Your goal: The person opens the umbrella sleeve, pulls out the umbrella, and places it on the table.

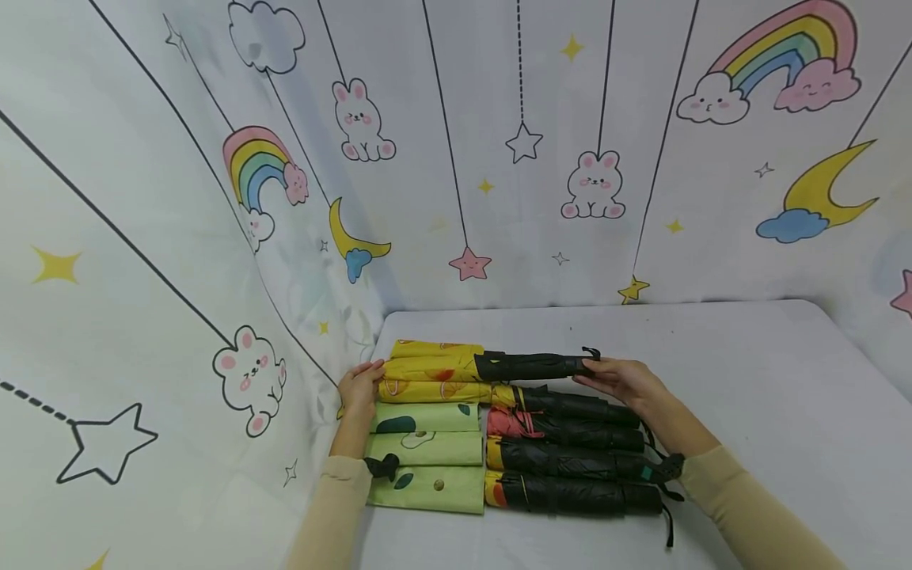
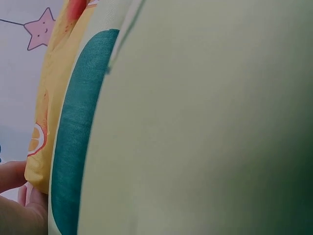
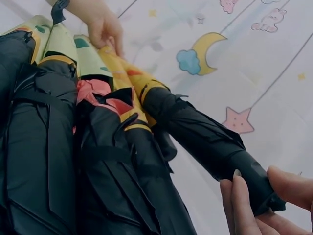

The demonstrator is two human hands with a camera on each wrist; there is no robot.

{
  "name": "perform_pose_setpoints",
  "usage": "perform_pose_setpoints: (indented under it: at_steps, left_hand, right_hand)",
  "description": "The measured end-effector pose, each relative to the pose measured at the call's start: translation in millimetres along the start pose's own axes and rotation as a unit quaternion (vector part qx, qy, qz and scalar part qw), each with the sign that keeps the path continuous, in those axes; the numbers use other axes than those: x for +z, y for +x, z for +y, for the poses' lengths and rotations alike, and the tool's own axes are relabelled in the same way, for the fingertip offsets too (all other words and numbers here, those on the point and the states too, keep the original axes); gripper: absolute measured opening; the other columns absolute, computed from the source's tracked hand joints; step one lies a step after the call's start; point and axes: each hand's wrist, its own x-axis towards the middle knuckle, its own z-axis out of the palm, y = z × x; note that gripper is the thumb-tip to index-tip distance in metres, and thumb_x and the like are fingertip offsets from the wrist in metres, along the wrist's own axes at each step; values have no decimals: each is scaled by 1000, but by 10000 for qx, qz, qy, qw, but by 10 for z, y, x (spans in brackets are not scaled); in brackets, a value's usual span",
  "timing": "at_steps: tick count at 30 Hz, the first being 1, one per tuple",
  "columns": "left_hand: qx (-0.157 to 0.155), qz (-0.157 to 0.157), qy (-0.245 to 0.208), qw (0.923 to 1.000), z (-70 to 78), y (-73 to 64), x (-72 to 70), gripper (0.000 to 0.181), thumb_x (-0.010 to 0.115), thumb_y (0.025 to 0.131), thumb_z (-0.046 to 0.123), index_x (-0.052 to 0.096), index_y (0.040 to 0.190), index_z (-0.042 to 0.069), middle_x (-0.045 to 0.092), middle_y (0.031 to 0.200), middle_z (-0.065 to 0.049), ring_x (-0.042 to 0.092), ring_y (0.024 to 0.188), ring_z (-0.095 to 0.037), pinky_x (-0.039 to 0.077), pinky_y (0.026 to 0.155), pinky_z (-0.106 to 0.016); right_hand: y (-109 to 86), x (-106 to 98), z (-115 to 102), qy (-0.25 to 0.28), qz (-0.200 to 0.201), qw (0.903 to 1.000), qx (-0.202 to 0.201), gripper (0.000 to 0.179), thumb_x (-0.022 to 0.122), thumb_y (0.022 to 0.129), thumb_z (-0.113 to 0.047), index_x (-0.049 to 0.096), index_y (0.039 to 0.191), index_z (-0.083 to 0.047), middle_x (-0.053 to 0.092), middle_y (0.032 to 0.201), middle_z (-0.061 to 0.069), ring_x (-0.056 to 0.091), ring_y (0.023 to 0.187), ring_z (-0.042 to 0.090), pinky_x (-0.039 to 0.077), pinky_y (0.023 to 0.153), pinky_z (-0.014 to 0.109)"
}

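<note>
A folded umbrella [image 1: 530, 366], its left part yellow with a fruit print and its right part black, lies across between both hands. My left hand [image 1: 359, 386] pinches its yellow end, with finger and thumb at that end in the left wrist view. At the black end, my right hand [image 1: 627, 380] holds the tip between thumb and fingers [image 3: 239, 205]. Just in front lies another yellow-and-black umbrella [image 1: 580, 404]. Nearer still are several black umbrellas [image 1: 580, 492] whose left parts are light green with an avocado print [image 1: 427, 488].
Behind the held umbrella lies another yellow printed piece [image 1: 435, 347], partly hidden. Black wrist loops [image 1: 668, 526] hang off the right ends of the row. A white cloth covers the table [image 1: 769, 396]. Printed curtains [image 1: 442, 198] stand behind and to the left.
</note>
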Motion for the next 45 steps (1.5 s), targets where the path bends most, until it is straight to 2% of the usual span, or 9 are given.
perform_pose_setpoints:
  at_steps: [7, 17, 24, 30, 38, 45]
  left_hand:
    - [8, 73, -77, 9999, -14, 19, -16, 28, 71, 93, -10, 57, 115, 0, 74, 120, -19, 75, 89, -14, 60, 74, -23]
    - [-22, 146, -166, 9998, -40, 59, -23, 28, 71, 92, -12, 58, 114, 1, 78, 108, -12, 76, 88, -14, 62, 76, -24]
    - [-57, 98, -40, 9999, -43, 64, -42, 29, 72, 92, -10, 59, 116, 1, 77, 113, -13, 75, 89, -13, 61, 76, -22]
    - [-49, 105, 31, 9999, -51, 54, -55, 28, 73, 92, -8, 60, 115, 1, 76, 116, -14, 75, 87, -11, 61, 77, -21]
    - [-73, 106, 106, 9999, -50, 40, -55, 31, 73, 92, -10, 60, 119, -2, 72, 125, -20, 73, 107, -20, 61, 87, -26]
    - [-295, 26, 233, 9993, -34, 13, -63, 37, 72, 94, -6, 57, 128, -1, 66, 136, -19, 65, 124, -27, 57, 98, -30]
  right_hand:
    - [-26, -52, -27, 47, 0, 10000, 28, 13, 68, 99, 3, 74, 110, -1, 75, 107, 10, 76, 104, 31, 44, 112, 47]
    - [-41, -200, -28, 156, 15, 9999, 21, 14, 64, 101, 6, 73, 108, -2, 75, 108, 12, 76, 104, 32, 52, 106, 43]
    - [-95, -322, -11, 377, -61, 9992, 85, 17, 60, 102, 7, 75, 105, -2, 73, 107, 11, 76, 102, 29, 51, 108, 43]
    - [-119, -399, 5, 362, -52, 9993, 88, 16, 62, 101, 7, 74, 106, -2, 73, 107, 11, 75, 104, 31, 51, 108, 44]
    - [-161, -494, -4, 315, 49, 9994, 162, 17, 62, 102, 6, 76, 105, -2, 73, 108, 10, 75, 104, 30, 52, 107, 41]
    - [-198, -597, 28, 105, 67, 9999, 87, 18, 60, 103, 5, 75, 107, -6, 74, 108, 7, 75, 105, 25, 51, 108, 40]
